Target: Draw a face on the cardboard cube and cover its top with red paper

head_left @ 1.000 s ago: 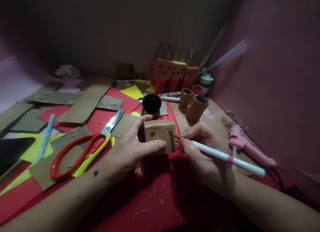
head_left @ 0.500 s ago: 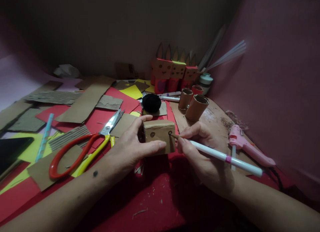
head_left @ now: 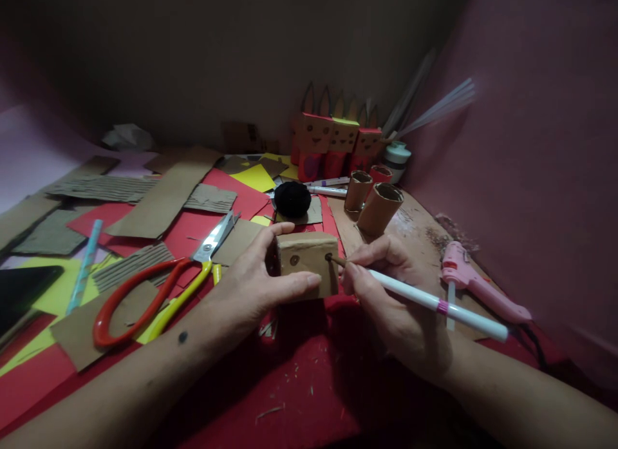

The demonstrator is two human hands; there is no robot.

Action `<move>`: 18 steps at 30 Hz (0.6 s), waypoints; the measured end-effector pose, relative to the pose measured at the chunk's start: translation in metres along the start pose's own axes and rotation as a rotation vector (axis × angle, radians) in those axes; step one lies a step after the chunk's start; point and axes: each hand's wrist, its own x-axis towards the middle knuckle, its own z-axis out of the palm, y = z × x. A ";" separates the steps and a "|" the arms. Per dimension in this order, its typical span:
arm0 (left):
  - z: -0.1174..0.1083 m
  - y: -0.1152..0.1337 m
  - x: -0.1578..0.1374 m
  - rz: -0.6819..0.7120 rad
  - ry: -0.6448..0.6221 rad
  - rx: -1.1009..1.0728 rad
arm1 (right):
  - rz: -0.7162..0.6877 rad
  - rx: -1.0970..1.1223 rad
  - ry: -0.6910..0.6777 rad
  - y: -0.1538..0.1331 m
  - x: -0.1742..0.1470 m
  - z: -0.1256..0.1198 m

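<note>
My left hand (head_left: 263, 268) grips a small brown cardboard box (head_left: 309, 268) from its left side, the thumb across the front and the index finger along the top. A drawn round eye shows on the left of its front face. In my right hand (head_left: 379, 275) is a white marker (head_left: 425, 297) with a purple band, pinched near its tip. The tip touches a second dark round mark at the right of that face. Just behind the box sits a black fuzzy ball (head_left: 292, 200).
Scissors (head_left: 207, 252) with red and yellow handles lie left among cardboard strips (head_left: 167, 191) and coloured paper. Cardboard tubes (head_left: 381, 207) stand behind my right hand; a pink glue gun (head_left: 483, 281) lies right. Several cardboard animal figures (head_left: 316, 136) stand at the back.
The mark under the marker tip on the right of the box has become darker and more filled. Both hands stay almost in place.
</note>
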 end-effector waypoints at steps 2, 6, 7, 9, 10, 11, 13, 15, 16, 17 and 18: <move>0.000 0.000 0.000 -0.005 -0.005 -0.007 | -0.004 0.006 -0.003 0.000 0.000 0.001; -0.001 0.000 0.000 -0.010 -0.009 0.036 | 0.027 0.009 0.012 -0.001 0.000 0.001; -0.002 0.000 0.000 -0.008 -0.009 0.038 | 0.032 0.007 0.014 -0.001 0.000 0.001; -0.002 0.000 0.000 0.001 -0.007 0.032 | 0.033 0.007 0.018 -0.002 0.000 0.001; -0.002 0.000 0.000 0.006 -0.004 0.031 | 0.030 0.008 0.021 -0.003 0.000 0.001; -0.002 0.000 0.000 0.010 -0.003 0.035 | 0.029 0.006 0.024 -0.003 0.000 0.001; -0.002 0.000 0.000 0.012 -0.003 0.056 | 0.025 -0.006 0.029 -0.002 0.001 0.001; -0.003 0.000 0.001 0.008 -0.008 0.057 | 0.029 -0.015 0.022 -0.001 0.001 0.002; -0.003 0.000 0.001 0.007 -0.012 0.050 | 0.028 -0.013 0.021 -0.001 0.001 0.002; -0.003 0.000 0.001 0.005 -0.015 0.047 | 0.025 -0.008 0.021 0.000 0.001 0.002; -0.003 0.000 0.001 0.001 -0.016 0.050 | 0.021 -0.006 0.022 0.000 0.001 0.003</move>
